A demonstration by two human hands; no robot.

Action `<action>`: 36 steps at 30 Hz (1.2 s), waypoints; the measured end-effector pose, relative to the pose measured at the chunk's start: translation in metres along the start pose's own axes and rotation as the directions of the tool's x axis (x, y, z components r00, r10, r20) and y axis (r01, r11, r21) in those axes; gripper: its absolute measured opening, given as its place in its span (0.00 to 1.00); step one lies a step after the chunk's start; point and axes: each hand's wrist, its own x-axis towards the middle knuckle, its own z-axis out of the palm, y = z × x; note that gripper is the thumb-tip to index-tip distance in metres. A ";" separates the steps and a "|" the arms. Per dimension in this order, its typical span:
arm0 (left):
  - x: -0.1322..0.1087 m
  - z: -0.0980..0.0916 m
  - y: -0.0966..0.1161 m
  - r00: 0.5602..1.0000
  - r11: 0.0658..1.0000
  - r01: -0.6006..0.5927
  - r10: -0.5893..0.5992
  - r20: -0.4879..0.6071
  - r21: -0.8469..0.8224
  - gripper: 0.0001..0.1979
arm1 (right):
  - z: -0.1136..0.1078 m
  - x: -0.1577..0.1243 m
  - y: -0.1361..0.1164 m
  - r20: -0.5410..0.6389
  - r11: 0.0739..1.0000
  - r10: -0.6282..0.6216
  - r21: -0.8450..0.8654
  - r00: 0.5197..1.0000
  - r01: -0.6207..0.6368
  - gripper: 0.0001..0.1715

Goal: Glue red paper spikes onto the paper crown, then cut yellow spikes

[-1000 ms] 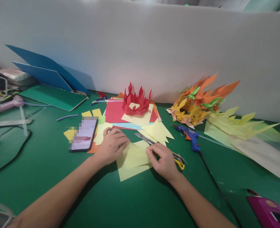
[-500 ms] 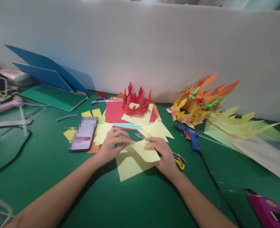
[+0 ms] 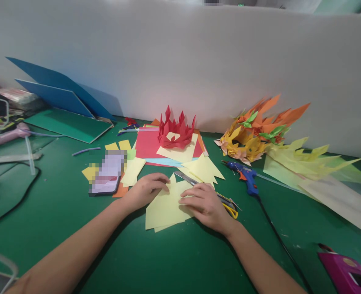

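A pale yellow paper piece [image 3: 165,206] with a pointed upper edge lies flat on another pale yellow sheet [image 3: 165,228], whose lower edge peeks out. My left hand [image 3: 148,190] rests at the upper left edge of the piece, fingers stretched and slightly bent, thumb hidden. Across its right side my right hand [image 3: 206,206] lies flat with fingers spread. Just beyond that hand is a utility knife [image 3: 185,177], partly covered by it. Yellow-handled scissors [image 3: 231,210] show beside the right wrist. More cut pale yellow paper [image 3: 203,167] lies above the hands.
A red paper crown [image 3: 176,134] stands on coloured sheets at the back. To the right are a yellow-and-orange paper crown [image 3: 244,147], a blue glue gun [image 3: 248,177] with its cable, and a purple tool [image 3: 346,267]. A phone [image 3: 108,173] lies left, near blue boards [image 3: 58,96].
The paper piece, held raised and bent between both hands before, now lies flat on the sheet beneath. My fingers have loosened onto it, and more of the knife shows.
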 end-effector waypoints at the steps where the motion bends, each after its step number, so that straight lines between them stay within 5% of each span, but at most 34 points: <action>1: 0.000 0.001 0.000 1.000 1.000 0.002 -0.002 -0.012 0.012 0.17 | 0.000 0.000 -0.001 0.022 1.000 -0.003 0.016 1.000 0.003 0.08; 7: 0.001 0.002 0.003 0.980 0.985 0.123 -0.140 -0.140 -0.118 0.12 | 0.005 0.000 -0.007 0.095 1.000 -0.024 0.021 0.995 0.022 0.25; 11: 0.003 0.004 0.008 0.952 0.941 0.220 -0.265 -0.155 -0.258 0.12 | 0.006 -0.001 -0.007 0.038 0.999 -0.011 0.050 0.999 0.009 0.21; 15: 0.002 0.003 0.009 0.959 0.925 0.223 -0.265 -0.100 -0.307 0.13 | 0.005 0.000 -0.005 -0.094 0.994 -0.039 0.103 0.995 0.049 0.13; 21: 0.001 0.001 0.011 0.995 0.990 0.079 -0.070 0.076 -0.120 0.15 | 0.004 0.002 -0.004 0.009 0.986 -0.070 0.154 0.998 0.068 0.04; 25: 0.003 0.000 0.014 0.994 0.999 -0.041 0.041 0.106 -0.008 0.12 | 0.005 0.003 -0.004 0.120 0.987 -0.046 0.161 0.992 0.026 0.09; 36: 0.002 -0.007 0.018 0.959 0.989 0.114 -0.134 0.249 0.093 0.10 | 0.008 0.008 -0.003 0.142 0.938 0.205 0.255 0.968 -0.236 0.07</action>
